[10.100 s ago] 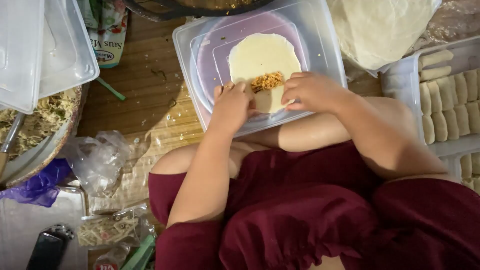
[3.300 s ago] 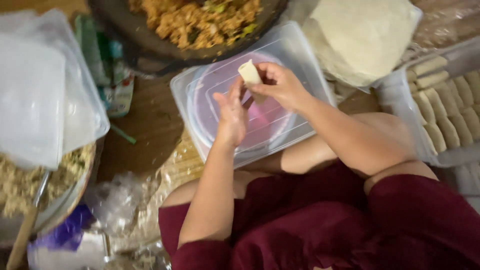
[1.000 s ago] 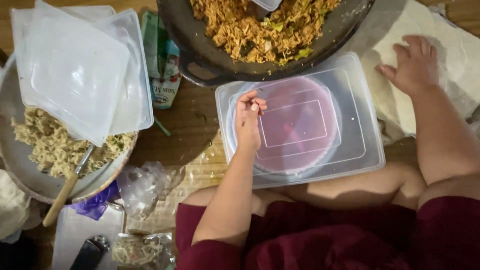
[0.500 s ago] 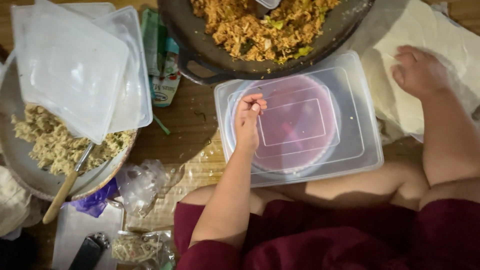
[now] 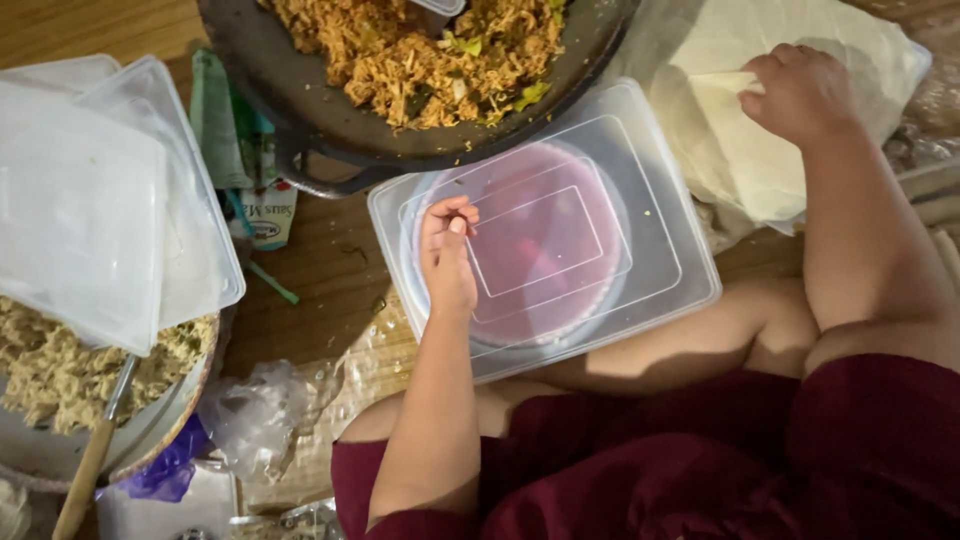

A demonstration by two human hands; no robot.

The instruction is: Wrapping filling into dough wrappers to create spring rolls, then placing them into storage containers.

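A clear plastic lid [image 5: 650,250] lies upside down over a pink plate [image 5: 550,250] in front of me, with nothing on it. My left hand [image 5: 447,255] rests on the lid's left side, fingers curled together and holding nothing. My right hand [image 5: 800,92] is at the upper right, pinching the edge of one thin pale wrapper sheet [image 5: 735,135] and lifting it off the stack of wrappers [image 5: 860,40]. A dark wok [image 5: 310,110] with shredded orange-brown filling [image 5: 420,50] stands just beyond the lid.
Stacked clear plastic container lids [image 5: 110,200] lie at the left over a bowl of noodles [image 5: 50,370] with a wooden-handled utensil [image 5: 95,455]. A sauce sachet [image 5: 262,215], crumpled plastic bags [image 5: 265,415] and my crossed legs in dark red cloth [image 5: 700,460] fill the near side.
My right hand has closed on a wrapper sheet and begun peeling it up from the stack. My left hand stays on the lid.
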